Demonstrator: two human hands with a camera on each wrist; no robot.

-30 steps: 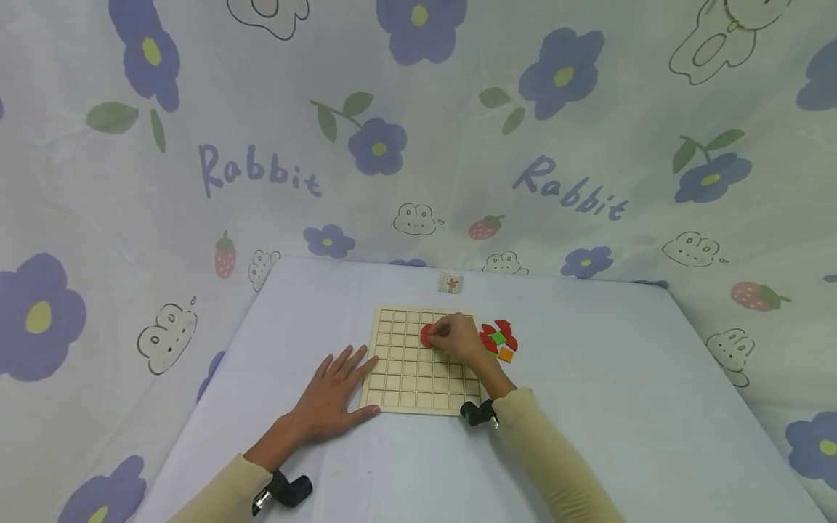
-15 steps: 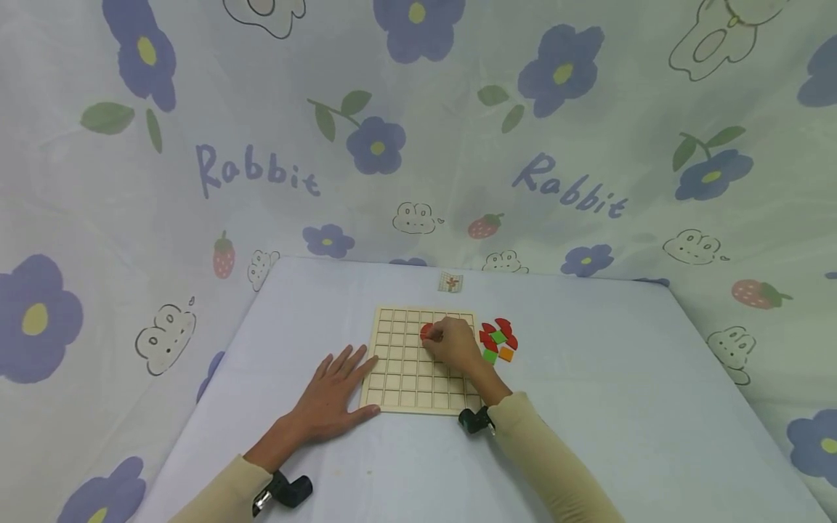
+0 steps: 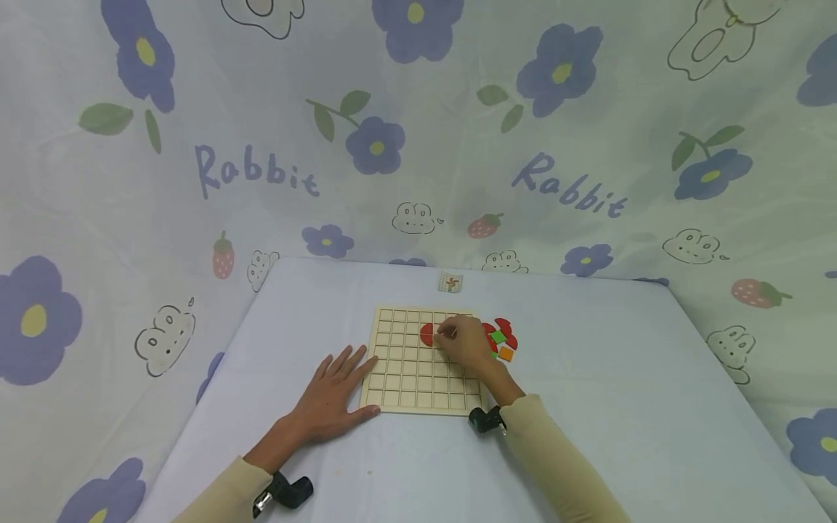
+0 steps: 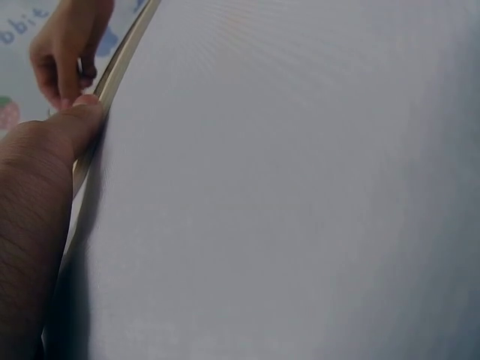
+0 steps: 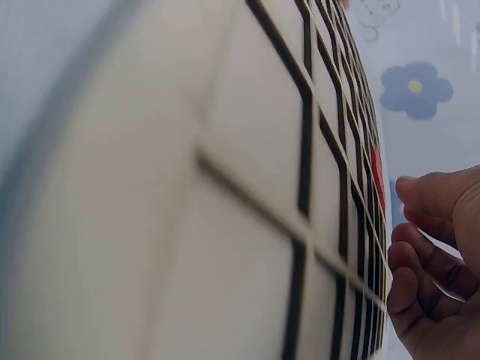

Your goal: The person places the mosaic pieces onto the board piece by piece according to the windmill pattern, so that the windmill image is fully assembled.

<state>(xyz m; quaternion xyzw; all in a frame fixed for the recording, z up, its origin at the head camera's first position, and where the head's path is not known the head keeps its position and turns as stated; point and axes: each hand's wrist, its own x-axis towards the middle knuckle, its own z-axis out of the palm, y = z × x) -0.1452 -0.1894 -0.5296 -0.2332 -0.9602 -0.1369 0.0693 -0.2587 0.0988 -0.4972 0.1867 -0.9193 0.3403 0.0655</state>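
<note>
A pale wooden grid board (image 3: 394,380) lies on the white table, with a red half-round shape (image 3: 426,334) in its upper middle. A faint line crosses this shape; whether it is one piece or two, I cannot tell. My right hand (image 3: 466,341) hovers just right of it, fingers loosely bent, with nothing visible held. In the right wrist view, the thumb (image 5: 431,193) stands apart from the red patch (image 5: 377,176) on the board. My left hand (image 3: 333,399) lies flat with spread fingers, touching the board's left edge; its thumb (image 4: 79,124) meets the board's rim.
Right of the board lies a loose cluster of red curved pieces (image 3: 503,325), green squares (image 3: 498,337) and an orange square (image 3: 506,354), partly behind my right hand. A small patterned card (image 3: 450,282) lies beyond the board. A printed cloth (image 3: 418,181) hangs behind the table.
My right hand has drawn back to the right from the red shape, which now shows more fully. My left hand stays in place.
</note>
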